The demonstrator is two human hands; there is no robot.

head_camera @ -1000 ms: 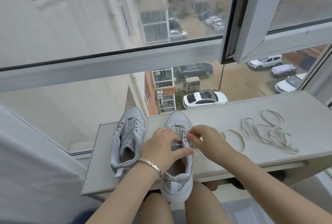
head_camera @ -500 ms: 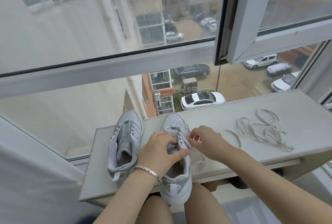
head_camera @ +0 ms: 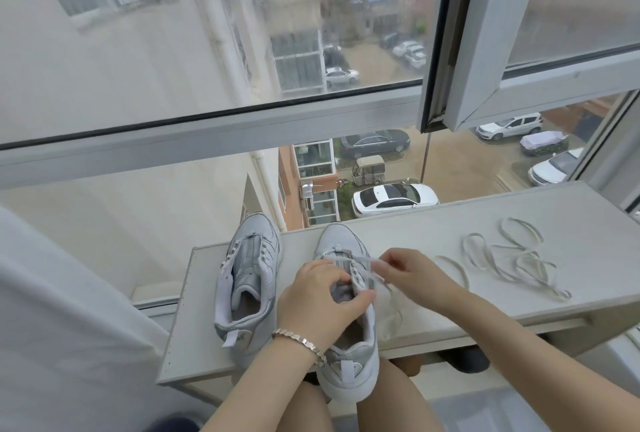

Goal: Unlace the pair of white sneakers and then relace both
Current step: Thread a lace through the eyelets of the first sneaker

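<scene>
Upper-storey dwelling, window side: a pale table (head_camera: 450, 224) stands against a glazed window frame (head_camera: 207, 141) with one sash (head_camera: 485, 33) swung open. Below lie parked cars (head_camera: 394, 198) and a neighbouring residential block (head_camera: 104, 68); white curtain (head_camera: 52, 310) at left.

No legible text, brand or number anywhere. Heel patch on the unlaced sneaker (head_camera: 246, 296) has a small dark mark, too blurred to read. Same on the heel of the held sneaker (head_camera: 348, 371). The white car (head_camera: 394, 199) and the other vehicles in the lot below are too small for plates or badges to resolve.
</scene>
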